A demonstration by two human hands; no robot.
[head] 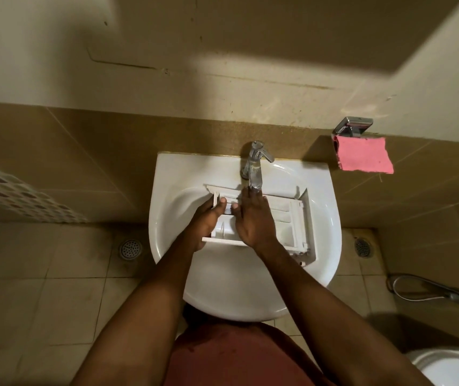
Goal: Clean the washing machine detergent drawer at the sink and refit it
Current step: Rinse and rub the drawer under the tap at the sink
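Across the sink [167, 246] lies the drawer [284, 215], left hand [206, 218] gripping its left end, right hand [253, 218] flat on its middle.

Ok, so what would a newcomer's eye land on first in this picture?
Two bare hands working on a white detergent drawer lying in the white sink at centre. The left hand holds its left end, and the right hand lies flat on it, fingertips under the tap. Next comes the bright pink cloth on the wall at upper right.
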